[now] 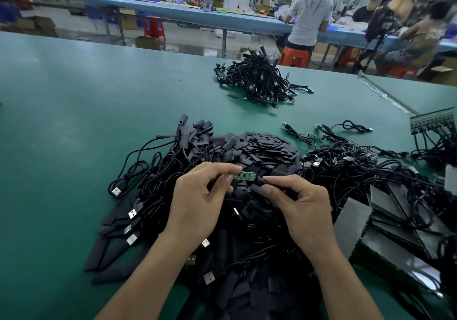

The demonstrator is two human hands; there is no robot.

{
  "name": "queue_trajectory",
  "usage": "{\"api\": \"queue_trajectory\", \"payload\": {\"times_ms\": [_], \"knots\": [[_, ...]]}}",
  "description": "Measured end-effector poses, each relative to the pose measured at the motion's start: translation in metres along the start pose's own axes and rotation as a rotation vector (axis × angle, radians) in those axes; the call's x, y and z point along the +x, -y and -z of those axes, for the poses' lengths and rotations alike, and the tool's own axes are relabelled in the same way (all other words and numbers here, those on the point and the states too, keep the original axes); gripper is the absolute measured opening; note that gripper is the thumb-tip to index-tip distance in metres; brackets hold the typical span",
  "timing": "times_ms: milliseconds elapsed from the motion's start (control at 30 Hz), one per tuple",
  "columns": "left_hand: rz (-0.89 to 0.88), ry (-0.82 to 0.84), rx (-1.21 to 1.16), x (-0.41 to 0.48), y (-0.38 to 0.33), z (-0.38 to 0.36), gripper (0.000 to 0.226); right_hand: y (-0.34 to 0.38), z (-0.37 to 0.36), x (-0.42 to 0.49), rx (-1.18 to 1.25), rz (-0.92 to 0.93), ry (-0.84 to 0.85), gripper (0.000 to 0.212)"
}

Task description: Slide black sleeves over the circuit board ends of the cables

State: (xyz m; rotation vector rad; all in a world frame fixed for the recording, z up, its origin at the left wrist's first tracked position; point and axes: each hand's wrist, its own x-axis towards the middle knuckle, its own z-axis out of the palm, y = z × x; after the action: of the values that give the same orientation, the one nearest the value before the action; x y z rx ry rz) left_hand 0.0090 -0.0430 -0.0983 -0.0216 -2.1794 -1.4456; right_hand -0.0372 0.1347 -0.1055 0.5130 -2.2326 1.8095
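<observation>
My left hand (197, 196) pinches a small green circuit board (244, 176) by its left end, above the heap of cables. My right hand (300, 201) pinches a black sleeve (261, 182) whose open mouth meets the board's right end. Under both hands lies a big heap of black cables (153, 178) with silver USB plugs. Just beyond the board sits a mound of loose flat black sleeves (262, 146).
A second pile of cables (259, 82) lies farther back on the green table (74, 101). More tangled cables (358, 161) and grey foil bags (395, 220) are on the right. People sit at a blue bench behind.
</observation>
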Motion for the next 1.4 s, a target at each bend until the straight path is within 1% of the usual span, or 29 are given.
{"api": "queue_trajectory", "payload": {"times_ms": [233, 467, 633, 767, 967, 1133, 1333, 1400], "knots": [[0.020, 0.032, -0.003, 0.001, -0.001, 0.000, 0.029, 0.002, 0.003, 0.000, -0.046, 0.051, 0.014, 0.025], [0.026, 0.079, 0.011, 0.000, 0.001, 0.001, 0.031, 0.000, 0.006, 0.001, -0.020, 0.056, 0.093, 0.028], [0.033, 0.082, 0.031, 0.000, 0.001, 0.001, 0.032, -0.002, 0.012, 0.001, -0.082, 0.095, 0.149, 0.024], [0.050, 0.105, 0.040, -0.001, 0.003, 0.001, 0.030, -0.002, 0.013, 0.002, -0.159, 0.144, 0.125, 0.023], [0.085, 0.103, 0.021, -0.001, 0.008, 0.000, 0.029, -0.002, 0.012, 0.000, -0.138, 0.120, 0.197, 0.028], [0.085, 0.095, -0.019, 0.000, 0.007, 0.001, 0.027, -0.003, 0.008, -0.001, -0.184, 0.188, 0.146, 0.030], [0.056, 0.182, 0.043, -0.002, 0.008, 0.001, 0.023, -0.005, 0.014, 0.002, -0.262, 0.229, 0.110, 0.027], [0.045, 0.197, 0.053, -0.003, 0.010, 0.000, 0.020, -0.004, 0.012, 0.001, -0.249, 0.220, 0.140, 0.027]]}}
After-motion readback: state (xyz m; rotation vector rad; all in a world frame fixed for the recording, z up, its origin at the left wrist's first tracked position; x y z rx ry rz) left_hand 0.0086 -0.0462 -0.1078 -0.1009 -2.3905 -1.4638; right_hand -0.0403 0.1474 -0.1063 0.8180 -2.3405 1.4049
